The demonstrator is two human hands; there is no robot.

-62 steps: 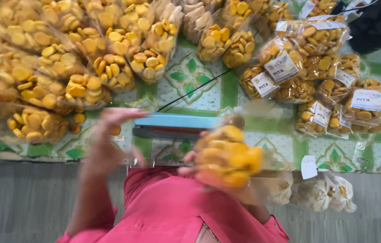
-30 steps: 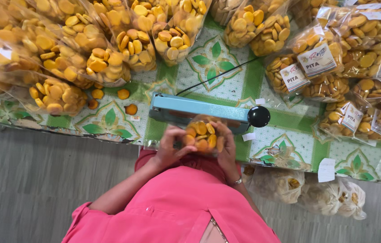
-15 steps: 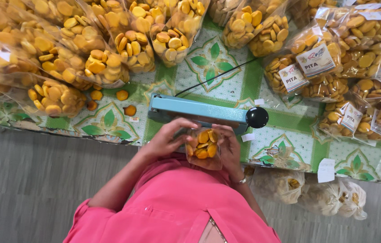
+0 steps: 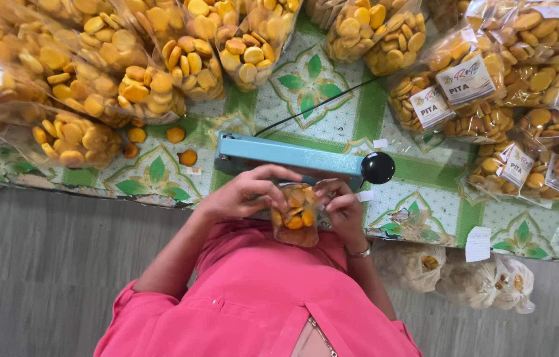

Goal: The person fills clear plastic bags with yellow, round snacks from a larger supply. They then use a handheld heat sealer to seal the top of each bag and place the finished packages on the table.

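A small clear bag of round yellow biscuits is held upright between both hands, just in front of my pink shirt. My left hand grips the bag's top left corner, fingers curled over it. On the other side, my right hand, with a bracelet on the wrist, pinches the top right corner. The bag's top edge sits right at the near side of a light blue heat sealer with a black knob, which lies on the patterned mat.
Many filled biscuit bags are piled at the back left, and several with white labels at the right. Three loose biscuits lie on the green leaf-pattern mat. More bags rest on the grey floor by the mat's edge.
The bag was swung in from the right and brought to the sealer's near side. Both hands closed on its top and pulled it slightly lower, nearer my body.
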